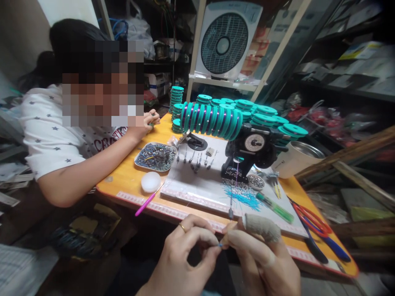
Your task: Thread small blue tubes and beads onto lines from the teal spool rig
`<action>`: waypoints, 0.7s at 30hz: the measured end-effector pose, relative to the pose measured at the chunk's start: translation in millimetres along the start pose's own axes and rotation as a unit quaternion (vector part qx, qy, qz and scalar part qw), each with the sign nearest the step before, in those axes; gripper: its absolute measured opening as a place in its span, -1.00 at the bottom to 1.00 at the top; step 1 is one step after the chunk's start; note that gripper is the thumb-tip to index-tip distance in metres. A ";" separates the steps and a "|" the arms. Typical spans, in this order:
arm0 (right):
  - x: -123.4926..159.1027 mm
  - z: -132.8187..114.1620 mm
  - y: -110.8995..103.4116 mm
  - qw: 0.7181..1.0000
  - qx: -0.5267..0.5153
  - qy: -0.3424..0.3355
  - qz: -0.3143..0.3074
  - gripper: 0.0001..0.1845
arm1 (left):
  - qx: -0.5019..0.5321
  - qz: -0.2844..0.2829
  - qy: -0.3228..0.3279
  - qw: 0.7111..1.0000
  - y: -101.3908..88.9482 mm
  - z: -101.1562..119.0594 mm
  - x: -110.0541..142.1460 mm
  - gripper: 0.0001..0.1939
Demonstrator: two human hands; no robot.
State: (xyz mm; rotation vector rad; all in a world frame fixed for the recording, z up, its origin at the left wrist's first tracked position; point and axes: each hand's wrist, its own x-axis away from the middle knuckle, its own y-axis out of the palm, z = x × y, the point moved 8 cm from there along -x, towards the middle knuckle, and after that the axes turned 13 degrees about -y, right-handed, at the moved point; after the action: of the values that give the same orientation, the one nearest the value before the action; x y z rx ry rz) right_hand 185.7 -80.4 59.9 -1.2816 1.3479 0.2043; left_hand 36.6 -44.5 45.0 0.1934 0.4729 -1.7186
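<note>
My left hand (185,257) and my right hand (265,255) meet just below the table's front edge. Their fingertips pinch together on a tiny blue piece (220,245). A ring sits on my left hand. Cloth finger covers are on two right fingers. A thin line rises from the pinch past a small grey weight (230,213) to the black winding machine (249,152). A row of teal spools (211,119) sits on the machine's spindle. Loose blue pieces (243,197) lie scattered on the white mat (197,185).
A person in a white starred shirt (49,131) sits at the left of the orange table (123,181), a hand by the spool stacks (176,102). On the table: a metal tray of small parts (156,156), white lid (150,181), pink tool (147,202), green pen (275,208), red-and-blue scissors (317,230), white pot (298,158). A fan (224,43) stands behind.
</note>
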 end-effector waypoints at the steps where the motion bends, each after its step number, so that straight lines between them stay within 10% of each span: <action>1: -3.9 0.0 -0.3 1.000 0.001 -0.004 -0.008 -0.49 | -0.013 0.001 0.015 1.000 0.6 2.3 0.8 -0.82; 8: -40.2 2.4 7.0 0.998 -0.021 0.024 -0.046 -0.75 | -0.130 -0.010 0.157 0.979 6.0 20.6 10.1 -0.82; 15: -53.9 14.2 28.9 0.990 -0.003 0.043 -0.136 -0.79 | -0.196 -0.145 0.249 0.937 20.3 28.2 7.5 -0.78; 19: -42.6 6.3 17.7 0.994 -0.034 -0.001 -0.099 -0.71 | -0.009 -0.170 -0.014 0.985 10.9 -2.5 -12.6 -0.79; 21: -38.8 -9.0 9.8 0.991 -0.058 -0.073 -0.093 -0.53 | 0.164 -0.206 -0.230 0.937 15.7 -31.8 -10.6 -0.79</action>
State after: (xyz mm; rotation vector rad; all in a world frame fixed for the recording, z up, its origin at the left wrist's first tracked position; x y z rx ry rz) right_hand 160.9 -62.8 87.5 -1.4528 1.0989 0.2438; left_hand 49.9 -24.0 17.3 -0.0827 -0.1380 -2.1690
